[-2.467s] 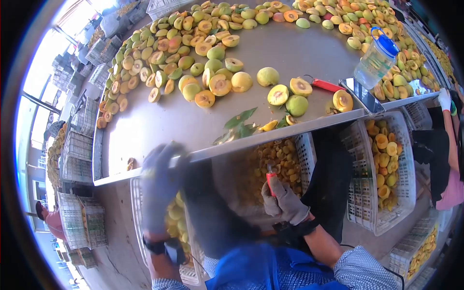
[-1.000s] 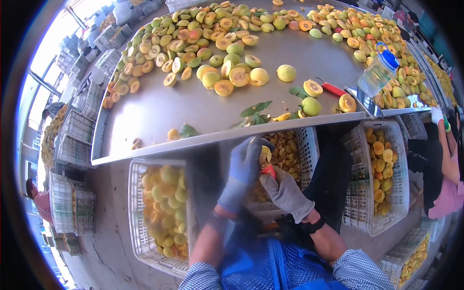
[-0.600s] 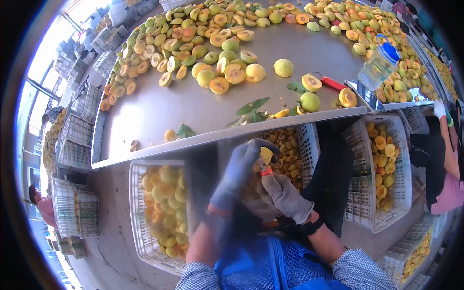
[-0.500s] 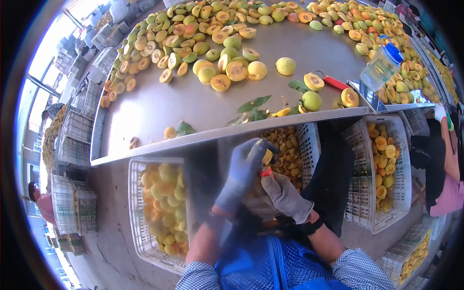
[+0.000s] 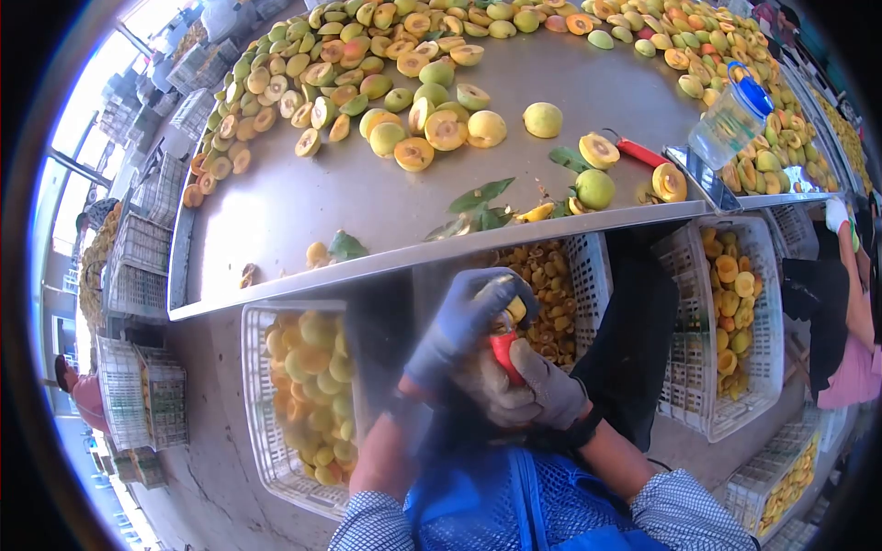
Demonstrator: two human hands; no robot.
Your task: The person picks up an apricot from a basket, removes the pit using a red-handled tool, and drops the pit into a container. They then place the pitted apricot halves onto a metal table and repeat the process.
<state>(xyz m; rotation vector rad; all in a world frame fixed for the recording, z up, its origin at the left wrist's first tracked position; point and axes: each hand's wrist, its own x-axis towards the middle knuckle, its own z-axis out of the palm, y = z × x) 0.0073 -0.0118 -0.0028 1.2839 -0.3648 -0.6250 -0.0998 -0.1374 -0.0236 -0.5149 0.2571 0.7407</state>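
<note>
My left hand (image 5: 464,321), in a grey-blue glove, is closed around a yellow peach half (image 5: 518,310), mostly covered by the fingers. In my right hand (image 5: 542,390), also gloved, is a red-handled pitting tool (image 5: 505,356). Its upper end meets the fruit, and its tip is hidden there. Both hands are close together in front of my blue apron, just below the table's front edge. Beneath them stands a crate (image 5: 591,275) with many small peach pieces (image 5: 542,280).
Halved peaches (image 5: 446,130) cover the far part of the metal table (image 5: 276,211). A second red-handled tool (image 5: 640,152), leaves and a blue-lidded bottle (image 5: 730,124) lie toward the right. Crates of peaches stand left (image 5: 266,432) and right (image 5: 767,340). A co-worker's arm (image 5: 854,285) shows far right.
The red handle now shows more and stands more upright in my right hand, which has turned and shifted slightly down and left. My left hand still holds the fruit.
</note>
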